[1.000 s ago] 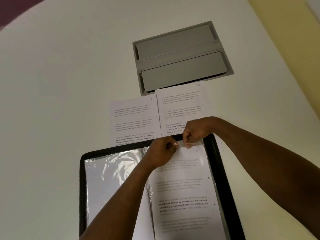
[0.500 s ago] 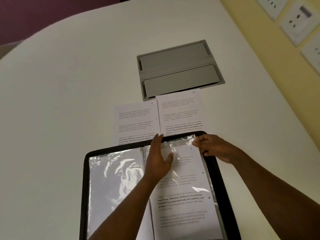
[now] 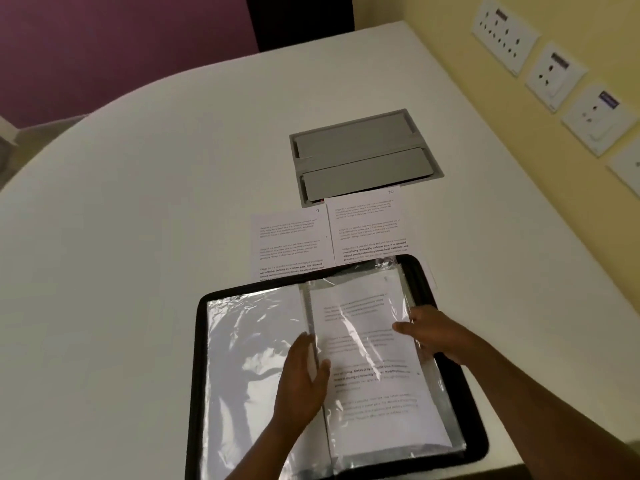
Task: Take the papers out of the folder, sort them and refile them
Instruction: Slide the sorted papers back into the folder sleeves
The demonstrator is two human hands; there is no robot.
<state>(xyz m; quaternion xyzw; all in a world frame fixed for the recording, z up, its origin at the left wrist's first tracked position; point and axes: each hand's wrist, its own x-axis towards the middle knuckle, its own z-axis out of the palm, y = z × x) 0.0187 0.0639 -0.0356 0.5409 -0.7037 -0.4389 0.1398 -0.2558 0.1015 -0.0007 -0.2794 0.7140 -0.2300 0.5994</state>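
Observation:
An open black folder (image 3: 465,403) with clear plastic sleeves lies on the white table. Its left sleeve (image 3: 249,341) looks empty; the right sleeve holds a printed sheet (image 3: 367,344). My left hand (image 3: 304,375) rests flat along the spine, fingers straight. My right hand (image 3: 433,336) holds the right edge of the top sleeve, thumb on the plastic and fingers beneath it. Two loose printed papers lie just beyond the folder: one on the left (image 3: 291,237), one on the right (image 3: 369,223), their near edges hidden under the folder.
A grey recessed cable box (image 3: 363,157) sits in the table beyond the papers. Wall sockets (image 3: 554,71) line the yellow wall on the right. The table's curved edge runs along the left and its straight edge near the right.
Both hands have moved down from the sleeve's top edge: the left now lies flat on the spine, the right grips the sleeve's right side. The view has pulled back and up.

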